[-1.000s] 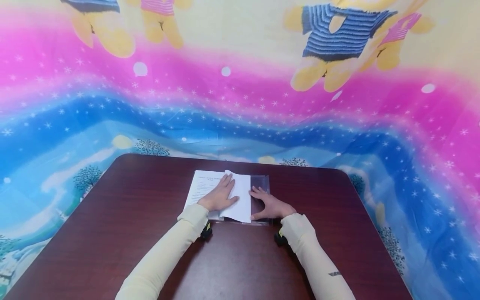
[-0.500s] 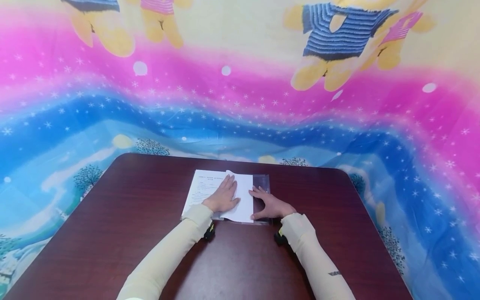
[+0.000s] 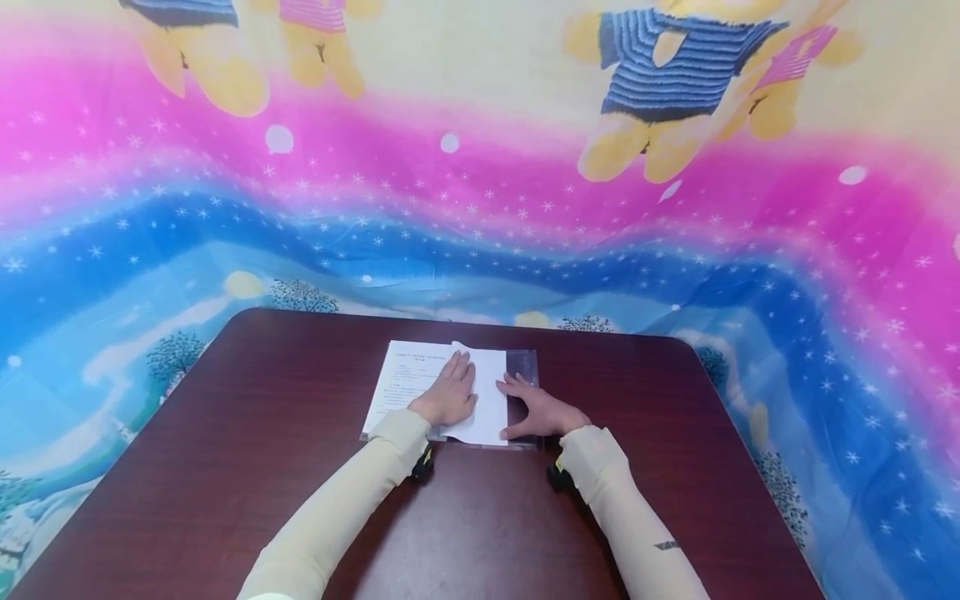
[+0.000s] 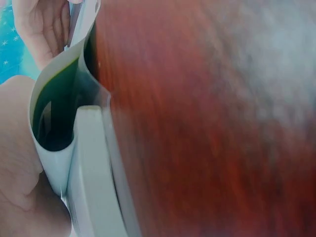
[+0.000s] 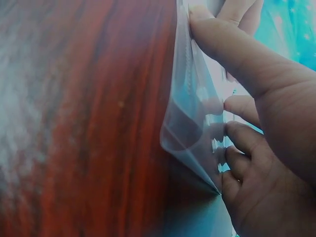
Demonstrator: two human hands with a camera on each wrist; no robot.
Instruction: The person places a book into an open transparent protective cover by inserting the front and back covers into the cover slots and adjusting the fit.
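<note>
A printed white page [image 3: 393, 375] lies on the table, partly covered by a blank white flap [image 3: 491, 396]. My left hand [image 3: 447, 398] rests flat on both with straight fingers. Clear plastic [image 3: 522, 364] sticks out past the flap on the right. There my right hand [image 3: 546, 411] touches the plastic and the flap's edge, thumb and fingers spread. The left wrist view shows a thick pale block [image 4: 94, 163] of pages and a curled sheet [image 4: 52, 165], dark green inside. In the right wrist view the plastic [image 5: 185, 123] bulges in a loose fold beside the fingers.
The dark red-brown wooden table [image 3: 247, 433] has rounded far corners and extends on all sides of the papers. A colourful printed cloth [image 3: 480, 208] with bears and snowflakes hangs behind and around it.
My left hand has slid slightly to the right, and the blank flap's right edge with it. More of the printed page shows at its left. The right hand stays in place.
</note>
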